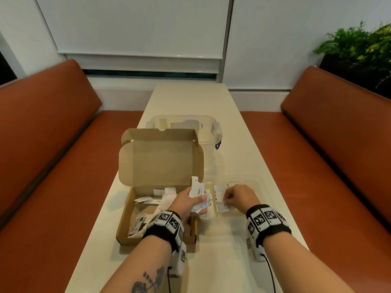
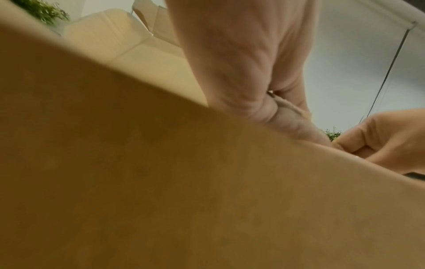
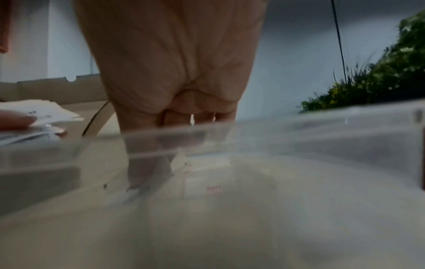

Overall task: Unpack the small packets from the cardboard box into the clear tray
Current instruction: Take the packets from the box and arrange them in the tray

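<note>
Packets mid-transfer, box to tray
left hand (image 1: 186,203) clutching bunch of packets (image 1: 198,197) over box (image 1: 131,220); right hand (image 1: 239,197) pinching one packet (image 1: 223,207) inside tray (image 1: 262,187)

The head view is evenly, softly lit and sharp at centre, with straight lines bowing toward the frame edges and faint shadows on the table (image 1: 222,261). Both wrist views are dimmer, soft and smeared: a blurred brown mass fills the left's lower half, hazy glare the right's.
</note>
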`<action>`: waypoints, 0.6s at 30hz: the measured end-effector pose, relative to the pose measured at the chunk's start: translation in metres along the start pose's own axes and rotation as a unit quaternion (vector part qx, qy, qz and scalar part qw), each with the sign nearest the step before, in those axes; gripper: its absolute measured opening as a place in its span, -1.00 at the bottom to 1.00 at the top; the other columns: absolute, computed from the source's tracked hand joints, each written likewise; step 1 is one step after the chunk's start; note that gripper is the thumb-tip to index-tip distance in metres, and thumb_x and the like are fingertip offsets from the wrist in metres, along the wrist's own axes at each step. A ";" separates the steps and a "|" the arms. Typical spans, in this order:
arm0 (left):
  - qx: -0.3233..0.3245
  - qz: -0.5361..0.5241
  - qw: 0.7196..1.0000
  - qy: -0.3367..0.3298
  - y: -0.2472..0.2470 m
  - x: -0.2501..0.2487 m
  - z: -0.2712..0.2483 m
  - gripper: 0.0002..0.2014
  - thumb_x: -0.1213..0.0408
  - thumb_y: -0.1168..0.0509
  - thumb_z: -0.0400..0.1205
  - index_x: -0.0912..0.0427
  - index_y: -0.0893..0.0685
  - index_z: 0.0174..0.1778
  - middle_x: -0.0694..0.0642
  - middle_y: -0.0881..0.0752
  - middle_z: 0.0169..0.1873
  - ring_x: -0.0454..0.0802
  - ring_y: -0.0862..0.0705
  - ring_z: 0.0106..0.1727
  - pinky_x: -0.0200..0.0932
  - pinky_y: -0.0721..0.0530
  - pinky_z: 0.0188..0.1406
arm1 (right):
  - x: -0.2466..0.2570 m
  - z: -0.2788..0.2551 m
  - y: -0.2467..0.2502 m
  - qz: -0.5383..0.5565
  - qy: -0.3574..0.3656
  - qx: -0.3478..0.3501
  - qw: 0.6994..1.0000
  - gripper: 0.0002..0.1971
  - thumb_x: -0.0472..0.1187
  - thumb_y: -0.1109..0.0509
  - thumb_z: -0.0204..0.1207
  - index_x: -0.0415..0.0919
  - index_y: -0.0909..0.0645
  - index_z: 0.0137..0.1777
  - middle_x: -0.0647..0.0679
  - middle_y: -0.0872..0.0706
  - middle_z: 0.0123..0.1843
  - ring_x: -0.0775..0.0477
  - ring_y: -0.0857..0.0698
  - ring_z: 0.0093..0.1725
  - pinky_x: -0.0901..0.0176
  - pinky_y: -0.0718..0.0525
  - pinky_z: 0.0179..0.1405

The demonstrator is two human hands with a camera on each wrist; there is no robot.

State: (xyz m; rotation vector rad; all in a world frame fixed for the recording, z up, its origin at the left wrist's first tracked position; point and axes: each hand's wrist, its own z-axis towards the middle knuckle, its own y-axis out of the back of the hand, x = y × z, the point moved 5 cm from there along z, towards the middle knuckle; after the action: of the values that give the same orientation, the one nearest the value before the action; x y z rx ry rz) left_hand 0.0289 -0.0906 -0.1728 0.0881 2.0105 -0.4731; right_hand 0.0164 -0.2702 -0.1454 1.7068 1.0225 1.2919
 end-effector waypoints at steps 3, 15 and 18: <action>-0.001 -0.003 1.000 -0.005 0.000 0.000 0.000 -0.66 0.47 -0.40 0.57 0.24 -0.60 0.27 0.25 -0.72 0.12 0.10 -0.76 0.02 -0.14 -0.79 -0.28 | -0.003 0.001 -0.007 0.033 -0.009 -0.016 0.999 -0.97 -0.20 -0.50 0.43 -0.11 -0.76 -0.16 0.00 -0.80 -0.11 0.04 -0.70 -0.09 0.34 -0.47 -0.18; 0.006 -0.001 1.000 -0.002 0.002 0.003 0.004 -0.65 0.43 -0.43 0.55 0.21 -0.61 0.26 0.22 -0.73 0.11 0.11 -0.77 0.05 -0.13 -0.77 -0.24 | -0.009 -0.001 -0.010 -0.035 -0.006 -0.086 0.996 -0.87 0.03 -0.55 0.35 0.06 -0.69 -0.19 0.16 -0.47 -0.31 0.04 -0.44 -0.07 0.22 -0.42 0.01; 0.006 -0.008 1.000 -0.004 0.002 0.002 0.004 -0.66 0.44 -0.42 0.55 0.22 -0.61 0.25 0.23 -0.73 0.10 0.10 -0.77 0.03 -0.14 -0.76 -0.27 | -0.003 0.000 -0.012 -0.096 0.022 -0.071 0.993 -0.85 0.00 -0.51 0.36 0.02 -0.65 -0.15 0.13 -0.52 -0.29 0.01 -0.50 0.01 0.20 -0.43 -0.02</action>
State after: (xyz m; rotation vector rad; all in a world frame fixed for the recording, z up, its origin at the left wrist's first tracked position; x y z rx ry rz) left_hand 0.0316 -0.0907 -0.1771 0.0772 2.0012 -0.4948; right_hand 0.0140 -0.2680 -0.1570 1.4428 1.0647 1.2513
